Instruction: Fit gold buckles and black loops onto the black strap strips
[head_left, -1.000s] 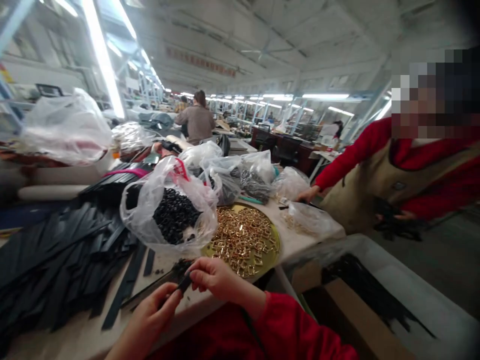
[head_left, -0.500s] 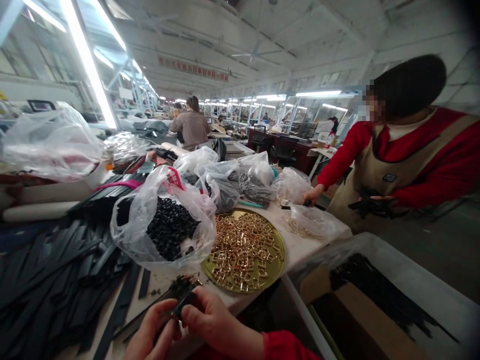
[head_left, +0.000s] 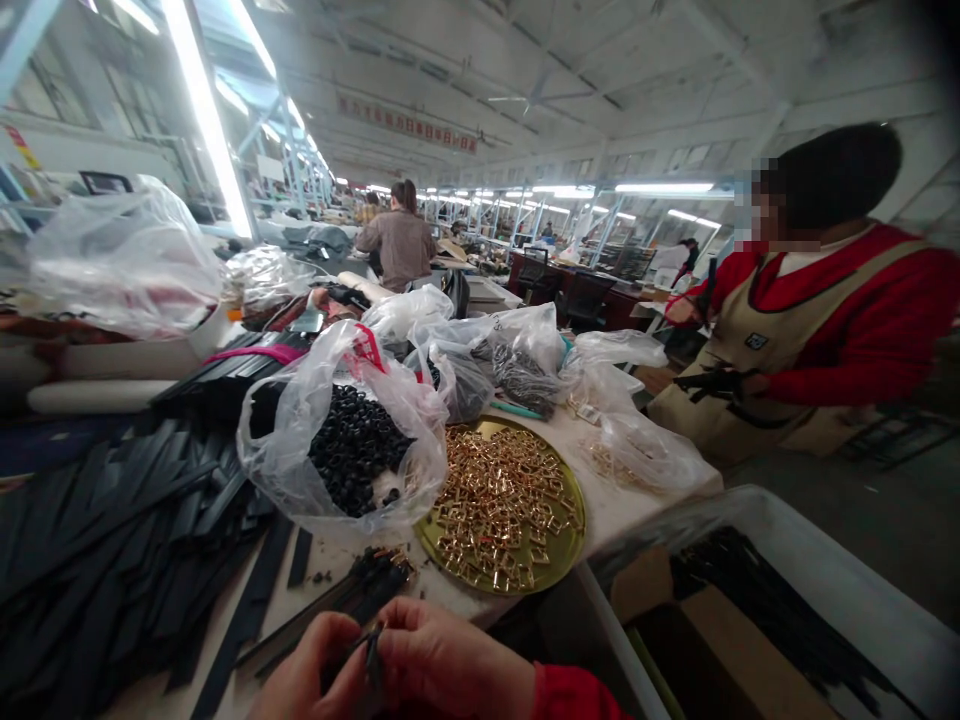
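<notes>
At the table's near edge, my left hand (head_left: 319, 665) and my right hand (head_left: 442, 655) meet, both closed on a narrow black strap (head_left: 373, 650). The fingers of both hands pinch it and cover most of it. Just beyond them lies a bundle of black straps (head_left: 367, 585) with gold-coloured metal at its far end. A round gold tray (head_left: 574, 545) bears a heap of small gold buckles (head_left: 499, 500). To its left, an open clear plastic bag (head_left: 262, 480) holds many small black loops (head_left: 356, 445).
Loose black strips (head_left: 112, 530) cover the table's left side. Several plastic bags (head_left: 525, 340) stand behind the tray. On the right is a translucent bin (head_left: 795, 510) with a cardboard box (head_left: 720, 640) and black straps inside. Beyond it stands a co-worker (head_left: 810, 300) holding black pieces.
The view has swung slightly left. My hands have drawn closer together, and the strap between them has turned downward. The co-worker's hand has lifted from the table, raising a black piece.
</notes>
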